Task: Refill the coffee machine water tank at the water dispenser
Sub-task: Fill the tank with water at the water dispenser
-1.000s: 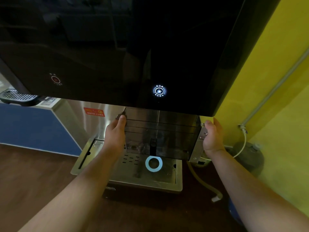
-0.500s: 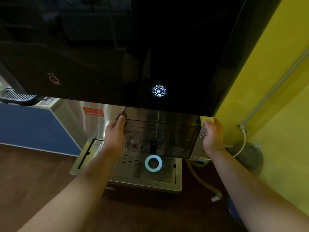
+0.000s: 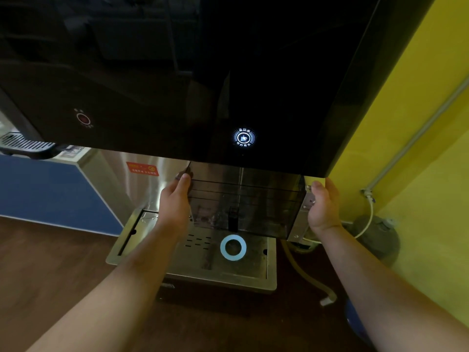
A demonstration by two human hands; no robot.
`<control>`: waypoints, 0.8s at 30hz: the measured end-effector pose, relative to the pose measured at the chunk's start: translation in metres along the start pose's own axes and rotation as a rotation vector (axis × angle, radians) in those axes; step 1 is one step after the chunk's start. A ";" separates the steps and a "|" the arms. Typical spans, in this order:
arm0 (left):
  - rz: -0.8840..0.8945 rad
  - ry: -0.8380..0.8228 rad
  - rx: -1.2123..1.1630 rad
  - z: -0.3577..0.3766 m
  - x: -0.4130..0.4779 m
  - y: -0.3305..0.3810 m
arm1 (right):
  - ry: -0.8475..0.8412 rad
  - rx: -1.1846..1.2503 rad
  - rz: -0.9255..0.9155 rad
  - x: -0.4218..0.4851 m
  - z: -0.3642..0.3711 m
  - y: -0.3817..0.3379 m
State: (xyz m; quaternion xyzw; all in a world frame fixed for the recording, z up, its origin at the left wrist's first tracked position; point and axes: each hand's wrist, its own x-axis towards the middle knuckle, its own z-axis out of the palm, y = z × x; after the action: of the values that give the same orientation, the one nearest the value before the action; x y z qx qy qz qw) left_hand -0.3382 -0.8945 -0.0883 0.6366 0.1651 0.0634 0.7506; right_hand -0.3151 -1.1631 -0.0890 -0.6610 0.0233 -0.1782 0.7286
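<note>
A dark see-through water tank (image 3: 253, 199) hangs under the black front panel of the water dispenser (image 3: 203, 72), above the steel drip tray (image 3: 142, 224). My left hand (image 3: 175, 204) grips the tank's left side, thumb up near its top edge. My right hand (image 3: 323, 204) holds its right side, thumb on the front corner. Water splashes inside the tank near the bottom, around a black upright part (image 3: 233, 219). A white-blue button (image 3: 243, 137) glows on the panel just above the tank.
A dim red button (image 3: 83, 119) sits on the panel at left. A glowing blue ring (image 3: 233, 248) marks the tray. A yellow wall (image 3: 406, 148) with a grey pipe stands close on the right, with a hose (image 3: 307, 275) and a round grey vessel (image 3: 378, 235) on the floor.
Both hands and the tank stay almost where they were. The view has shifted very slightly.
</note>
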 end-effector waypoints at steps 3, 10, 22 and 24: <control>-0.003 0.005 -0.014 0.001 0.001 0.000 | 0.000 0.040 0.059 -0.004 0.003 -0.002; -0.024 0.028 -0.061 -0.001 0.001 -0.004 | -0.010 0.062 0.175 0.001 -0.005 0.014; -0.055 0.025 -0.059 -0.002 -0.003 -0.005 | -0.038 0.088 0.112 0.000 -0.008 0.018; -0.045 0.018 -0.059 -0.001 -0.004 -0.004 | -0.047 0.078 0.097 0.002 -0.009 0.020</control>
State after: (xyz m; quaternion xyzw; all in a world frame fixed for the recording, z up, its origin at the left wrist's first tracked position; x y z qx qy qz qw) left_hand -0.3423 -0.8957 -0.0917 0.6096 0.1842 0.0573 0.7689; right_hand -0.3114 -1.1711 -0.1087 -0.6344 0.0312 -0.1277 0.7618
